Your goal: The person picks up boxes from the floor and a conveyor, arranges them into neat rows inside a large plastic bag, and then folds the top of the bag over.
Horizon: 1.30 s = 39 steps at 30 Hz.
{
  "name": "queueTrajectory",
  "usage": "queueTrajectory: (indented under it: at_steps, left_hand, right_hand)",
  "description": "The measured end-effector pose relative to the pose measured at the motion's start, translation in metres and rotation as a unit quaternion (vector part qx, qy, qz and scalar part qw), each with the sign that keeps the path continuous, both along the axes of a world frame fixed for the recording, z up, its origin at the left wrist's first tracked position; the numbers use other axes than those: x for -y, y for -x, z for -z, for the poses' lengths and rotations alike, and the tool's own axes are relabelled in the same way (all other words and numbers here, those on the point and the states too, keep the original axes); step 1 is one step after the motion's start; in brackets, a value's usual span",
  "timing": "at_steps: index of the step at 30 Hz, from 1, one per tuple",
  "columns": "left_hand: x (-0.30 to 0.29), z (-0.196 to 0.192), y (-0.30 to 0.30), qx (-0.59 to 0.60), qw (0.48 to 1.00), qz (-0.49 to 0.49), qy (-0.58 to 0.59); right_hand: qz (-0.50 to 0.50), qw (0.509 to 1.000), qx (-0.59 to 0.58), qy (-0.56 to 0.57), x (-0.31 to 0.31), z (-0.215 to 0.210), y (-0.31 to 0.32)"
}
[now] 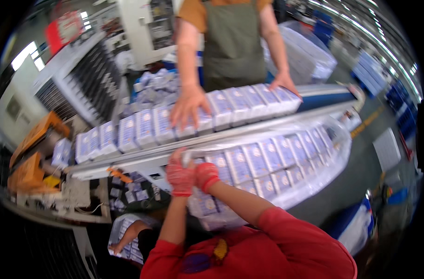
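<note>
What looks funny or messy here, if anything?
The loose packs below the conveyor look odd: they lie jumbled, while the row of packs on top stands neatly side by side. Another jumbled heap sits behind the conveyor.

red-gloved hands (180,177) (206,176): 2 | bare hands (190,107) (285,83) (120,246): 3 | conveyor (324,98): 1 | long clear bag (305,193): 1 | pack rows inside (254,157) (267,186): 2

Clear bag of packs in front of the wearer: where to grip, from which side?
Best guess: pinch the clear bag at its left end by the conveyor, coming from the left. The left hand and right hand are together at that end; white-and-purple packs fill its middle in rows, likely leaving little slack to pinch there.
</note>
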State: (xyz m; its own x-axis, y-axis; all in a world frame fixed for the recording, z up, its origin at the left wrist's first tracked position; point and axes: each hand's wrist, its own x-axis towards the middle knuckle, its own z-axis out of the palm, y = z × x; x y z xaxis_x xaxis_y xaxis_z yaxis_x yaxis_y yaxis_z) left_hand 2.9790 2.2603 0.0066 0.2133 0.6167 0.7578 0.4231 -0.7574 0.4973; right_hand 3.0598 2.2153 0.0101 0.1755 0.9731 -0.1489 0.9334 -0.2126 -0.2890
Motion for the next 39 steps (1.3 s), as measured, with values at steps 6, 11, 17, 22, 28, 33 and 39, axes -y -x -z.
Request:
queueTrajectory:
  at_steps: [6, 11, 17, 22, 28, 33, 39]
  left_hand:
    - [0.037, 0.011, 0.033, -0.119, 0.986, 0.021, 0.113]
    - [0.071, 0.036, 0.018, -0.329, 0.864, -0.121, 0.360]
    - [0.061, 0.025, 0.020, -0.363, 0.864, -0.153, 0.314]
    - [0.065, 0.015, -0.029, -0.167, 0.975, -0.147, 0.030]
    - [0.122, -0.014, -0.208, -0.301, 0.932, 0.179, 0.092]
    - [0.087, 0.019, -0.268, -0.468, 0.871, 0.126, 0.084]
    - [0.095, -0.003, -0.279, -0.520, 0.827, 0.133, 0.165]
  right_hand:
    - [-0.038, 0.921, -0.353, -0.162, 0.054, 0.004, -0.106]
    - [0.335, 0.900, -0.056, -0.275, 0.184, 0.005, -0.330]
    - [0.548, 0.834, -0.032, 0.056, 0.242, -0.017, -0.393]
    - [0.445, 0.887, -0.077, 0.098, 0.251, -0.015, -0.405]
    - [0.377, 0.904, -0.100, 0.176, 0.265, -0.004, -0.450]
    - [0.386, 0.893, -0.222, 0.067, 0.258, -0.005, -0.454]
    - [0.262, 0.942, -0.198, 0.071, 0.254, -0.003, -0.460]
